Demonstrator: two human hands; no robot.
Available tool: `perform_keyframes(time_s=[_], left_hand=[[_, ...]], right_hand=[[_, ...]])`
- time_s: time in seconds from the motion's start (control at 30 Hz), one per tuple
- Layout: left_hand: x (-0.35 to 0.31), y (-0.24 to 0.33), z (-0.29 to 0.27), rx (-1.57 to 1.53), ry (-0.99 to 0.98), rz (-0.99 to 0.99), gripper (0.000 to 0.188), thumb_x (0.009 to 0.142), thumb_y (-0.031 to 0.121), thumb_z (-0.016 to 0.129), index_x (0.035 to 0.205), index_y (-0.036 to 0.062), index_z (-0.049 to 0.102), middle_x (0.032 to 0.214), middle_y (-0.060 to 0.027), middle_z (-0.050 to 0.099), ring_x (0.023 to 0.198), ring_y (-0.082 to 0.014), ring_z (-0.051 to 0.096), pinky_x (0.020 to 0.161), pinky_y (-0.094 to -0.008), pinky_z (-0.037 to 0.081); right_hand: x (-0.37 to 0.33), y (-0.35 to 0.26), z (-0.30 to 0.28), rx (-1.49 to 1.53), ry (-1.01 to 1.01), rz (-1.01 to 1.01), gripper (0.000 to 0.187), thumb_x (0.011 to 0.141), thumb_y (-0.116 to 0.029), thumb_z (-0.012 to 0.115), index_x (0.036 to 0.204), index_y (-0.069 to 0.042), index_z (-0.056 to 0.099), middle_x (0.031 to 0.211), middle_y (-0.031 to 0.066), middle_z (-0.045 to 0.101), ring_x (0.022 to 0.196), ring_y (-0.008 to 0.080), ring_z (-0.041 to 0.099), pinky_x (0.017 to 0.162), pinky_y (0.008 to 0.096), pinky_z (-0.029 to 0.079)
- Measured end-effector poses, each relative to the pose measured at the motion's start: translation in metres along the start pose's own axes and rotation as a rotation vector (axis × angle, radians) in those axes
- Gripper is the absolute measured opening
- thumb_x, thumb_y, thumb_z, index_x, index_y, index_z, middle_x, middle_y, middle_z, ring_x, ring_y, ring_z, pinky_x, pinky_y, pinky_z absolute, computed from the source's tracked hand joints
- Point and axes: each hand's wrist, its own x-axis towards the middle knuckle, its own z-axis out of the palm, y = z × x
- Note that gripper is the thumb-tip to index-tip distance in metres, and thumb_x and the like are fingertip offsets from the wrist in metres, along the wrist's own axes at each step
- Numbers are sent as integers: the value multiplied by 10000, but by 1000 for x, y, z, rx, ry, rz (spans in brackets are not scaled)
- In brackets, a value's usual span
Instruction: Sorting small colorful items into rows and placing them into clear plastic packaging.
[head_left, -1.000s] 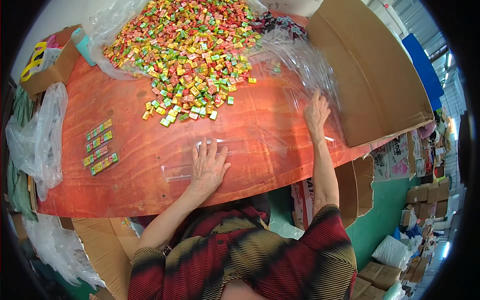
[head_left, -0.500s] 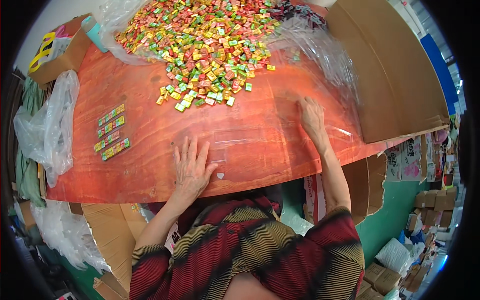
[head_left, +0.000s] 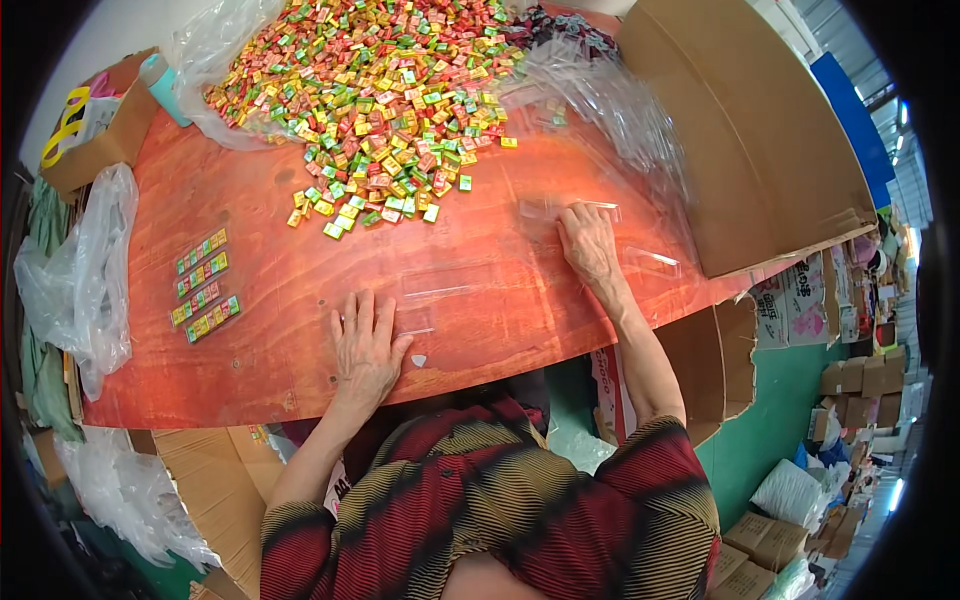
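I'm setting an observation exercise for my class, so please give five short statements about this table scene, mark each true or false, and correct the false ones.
1. The left hand lies palm down on the red table. True.
2. The right hand is at a green packet. False: it is at a clear plastic tray.
3. Four short rows of packets lie left of the left hand. True.
4. The big pile of packets is all one colour. False: red, yellow and green show.
5. The person's sleeves are plain white. False: they are patterned in dark red, black and tan.
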Motion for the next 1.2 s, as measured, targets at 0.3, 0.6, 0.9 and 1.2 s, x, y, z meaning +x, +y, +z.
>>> perform_keyframes(time_s=[0.3, 0.6, 0.9, 1.2], left_hand=[[2, 2, 0, 19, 2, 9, 483, 786, 257, 580, 1180, -2, 475, 1268, -222, 383, 1187, -411, 335, 979, -544, 228], [-1, -2, 1, -6, -18, -23, 489, 801, 261, 566, 1202, 4, 456, 1284, -214, 376, 1210, -400, 318, 988, -547, 210], [4, 2, -1, 20, -50, 39, 561, 774, 244, 597, 1263, 42, 409, 1326, -199, 339, 1241, -392, 285, 990, -554, 204], [-1, -3, 0, 32, 111, -16, 428, 749, 256, 631, 1089, 24, 513, 1220, -219, 408, 1165, -394, 361, 935, -552, 267]], right_hand=[[15, 8, -25, -123, 242, 55, 20, 775, -68, 529, 778, -55, 514, 759, 87, 522, 734, 257, 502, 662, 353, 370], [-17, 0, -10, 35, -27, -44, 76, 776, -134, 531, 752, -62, 534, 759, 99, 528, 765, 281, 524, 662, 392, 399], [6, 50, 3, 144, -70, 160, 223, 816, -151, 537, 1009, -53, 591, 1030, 141, 587, 982, 312, 538, 798, 392, 425], [-3, -54, -26, 350, -74, -105, 257, 736, -104, 615, 985, -49, 581, 981, 105, 578, 949, 285, 518, 798, 376, 405]])
